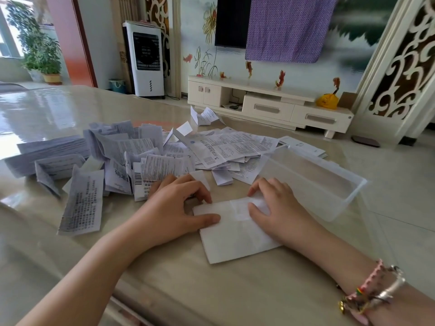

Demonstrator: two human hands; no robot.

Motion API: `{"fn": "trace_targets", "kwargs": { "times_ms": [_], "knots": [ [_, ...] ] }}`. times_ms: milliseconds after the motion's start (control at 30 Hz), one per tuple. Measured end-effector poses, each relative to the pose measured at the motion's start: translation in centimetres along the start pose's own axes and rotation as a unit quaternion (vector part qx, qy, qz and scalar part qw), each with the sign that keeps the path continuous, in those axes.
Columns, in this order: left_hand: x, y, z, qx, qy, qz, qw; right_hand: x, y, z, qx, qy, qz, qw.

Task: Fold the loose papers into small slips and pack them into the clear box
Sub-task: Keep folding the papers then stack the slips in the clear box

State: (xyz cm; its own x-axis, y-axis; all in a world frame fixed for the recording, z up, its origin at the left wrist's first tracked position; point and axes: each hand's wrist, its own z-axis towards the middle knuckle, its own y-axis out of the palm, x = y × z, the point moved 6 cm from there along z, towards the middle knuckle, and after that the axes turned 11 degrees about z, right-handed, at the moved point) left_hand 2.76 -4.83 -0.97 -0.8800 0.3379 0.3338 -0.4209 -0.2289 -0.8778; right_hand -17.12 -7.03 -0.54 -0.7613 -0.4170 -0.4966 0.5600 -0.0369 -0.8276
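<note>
Bare table lies open at your six o'clock. Paper heap blocks eleven; clear box crowds two.

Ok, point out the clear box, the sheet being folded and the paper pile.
clear box (357, 184), head view, on its near right rim.
sheet (235, 236), head view, on its bare middle between the hands.
paper pile (162, 165), head view, on a printed slip near the middle.

From my seat the table looks like polished stone under a glossy, reflective clear cover. The sheet being pressed is thin matt white paper, creased. The pile of papers is the same matt printed stock. The box is clear, smooth plastic. I see shiny metal and pink beaded bracelets.
</note>
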Motion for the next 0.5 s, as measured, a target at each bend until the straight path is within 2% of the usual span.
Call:
{"fn": "trace_targets", "kwargs": {
  "times_ms": [500],
  "knots": [
    [0.28, 0.07, -0.16, -0.029, 0.010, 0.036, 0.999, -0.49, 0.16, -0.17, 0.006, -0.029, -0.050, 0.998]
  ]
}}
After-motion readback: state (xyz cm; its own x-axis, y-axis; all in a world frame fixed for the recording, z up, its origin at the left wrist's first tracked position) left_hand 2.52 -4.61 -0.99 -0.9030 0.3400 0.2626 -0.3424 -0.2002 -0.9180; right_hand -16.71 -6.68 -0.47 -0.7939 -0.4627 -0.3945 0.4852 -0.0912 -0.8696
